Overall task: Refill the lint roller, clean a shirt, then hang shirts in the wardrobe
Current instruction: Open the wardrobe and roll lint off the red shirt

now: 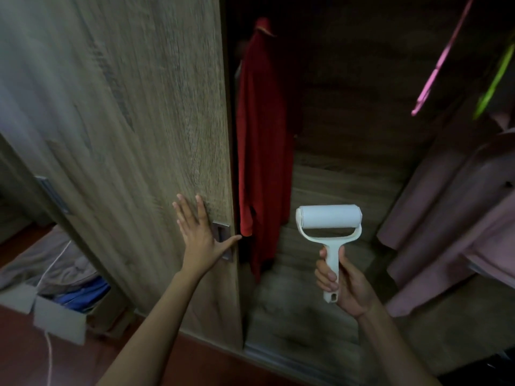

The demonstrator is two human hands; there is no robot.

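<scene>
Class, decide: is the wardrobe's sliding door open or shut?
Open. The sliding door is pulled aside, exposing the dark interior with a red garment hanging inside. The left hand lies flat by its recessed handle.

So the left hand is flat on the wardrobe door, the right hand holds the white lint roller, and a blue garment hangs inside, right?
Nearly. In the head view the hanging garment is red, not blue. The left hand is flat on the wardrobe door and the right hand holds the white lint roller.
</scene>
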